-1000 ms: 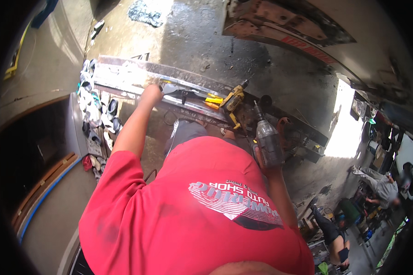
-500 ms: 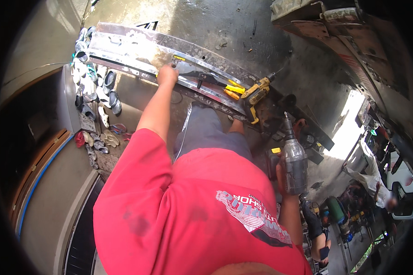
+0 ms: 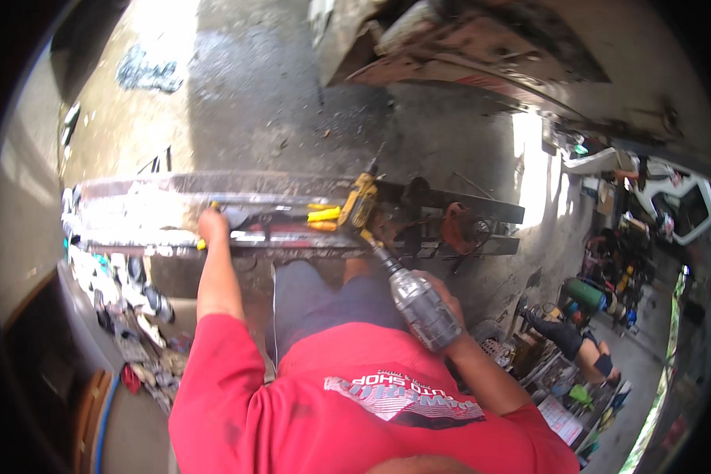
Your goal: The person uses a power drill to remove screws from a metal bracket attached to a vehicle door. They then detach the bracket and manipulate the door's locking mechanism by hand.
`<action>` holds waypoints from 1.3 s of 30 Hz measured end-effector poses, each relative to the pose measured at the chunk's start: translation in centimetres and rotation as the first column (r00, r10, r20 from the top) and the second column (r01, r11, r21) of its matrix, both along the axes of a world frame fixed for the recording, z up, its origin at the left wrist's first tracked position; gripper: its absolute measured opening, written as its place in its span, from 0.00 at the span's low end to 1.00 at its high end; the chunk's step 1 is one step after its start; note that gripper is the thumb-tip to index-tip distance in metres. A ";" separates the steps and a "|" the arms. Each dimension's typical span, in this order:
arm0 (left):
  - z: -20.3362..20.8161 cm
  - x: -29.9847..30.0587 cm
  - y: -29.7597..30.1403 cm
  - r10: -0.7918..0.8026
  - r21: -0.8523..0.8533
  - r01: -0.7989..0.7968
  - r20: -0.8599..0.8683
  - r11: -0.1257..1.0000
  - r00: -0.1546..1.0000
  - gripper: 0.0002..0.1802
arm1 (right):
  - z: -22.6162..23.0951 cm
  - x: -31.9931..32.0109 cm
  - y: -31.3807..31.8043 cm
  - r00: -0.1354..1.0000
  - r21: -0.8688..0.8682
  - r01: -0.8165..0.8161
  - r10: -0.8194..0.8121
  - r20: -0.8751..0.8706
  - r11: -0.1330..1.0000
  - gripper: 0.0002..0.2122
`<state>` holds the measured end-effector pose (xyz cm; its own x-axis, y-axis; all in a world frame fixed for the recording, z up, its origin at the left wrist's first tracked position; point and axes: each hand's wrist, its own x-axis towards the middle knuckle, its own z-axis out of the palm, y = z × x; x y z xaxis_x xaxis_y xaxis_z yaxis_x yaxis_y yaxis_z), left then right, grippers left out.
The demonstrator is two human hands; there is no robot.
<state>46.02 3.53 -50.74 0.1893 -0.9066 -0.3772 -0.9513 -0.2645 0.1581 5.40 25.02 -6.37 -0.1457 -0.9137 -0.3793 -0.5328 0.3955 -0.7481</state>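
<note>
A long metal panel (image 3: 292, 183), worn and shiny in places, lies across in front of me. My left hand (image 3: 212, 226) is closed in a fist at the panel's left part; small yellow ends show on either side of it, but what it grips is hidden. My right hand (image 3: 449, 294) is wrapped round a grey and black power drill (image 3: 423, 306), held above my lap with its nose toward the panel. A yellow drill (image 3: 359, 204) with a long bit lies on the panel, beside yellow-handled tools (image 3: 324, 214). A dark flat tool lies between these and my left hand.
Many shoes (image 3: 156, 304) lie on the floor at the left. An orange and black power tool (image 3: 457, 225) sits toward the panel's right end. A large rusty vehicle part (image 3: 474, 67) stands at the far right. A person (image 3: 588, 355), a green cylinder (image 3: 583, 294) and clutter are at the right.
The view has swung to the right, so the panel now lies nearly level. My right hand has brought the grey drill forward and left, toward the yellow drill. My left hand stays closed at the panel.
</note>
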 end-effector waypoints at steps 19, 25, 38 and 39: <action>34.3 -21.8 -2.3 0.302 0.406 0.302 -0.892 0.863 0.335 0.19 | 2.6 -3.4 1.4 0.934 -0.345 0.241 -0.121 0.336 0.907 0.34; 42.3 -32.6 -0.4 0.519 0.552 0.295 -0.834 0.780 0.188 0.14 | 0.0 -6.0 0.8 0.861 -0.376 0.300 -0.078 0.503 0.877 0.29; 42.5 -41.1 -0.6 0.606 0.559 0.469 -0.793 0.684 0.062 0.14 | -4.5 -11.1 0.7 0.788 -0.443 0.475 -0.143 0.599 0.761 0.27; 42.5 -41.9 -0.6 0.617 0.568 0.460 -0.785 0.682 0.056 0.14 | -4.8 -11.6 0.5 0.774 -0.446 0.498 -0.149 0.615 0.744 0.30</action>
<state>4.11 2.89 -8.26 -0.7410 -0.3531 -0.5712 -0.0347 -0.8294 0.5576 -6.23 25.55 -11.15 -0.4191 -0.9051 0.0712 0.0769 -0.1135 -0.9906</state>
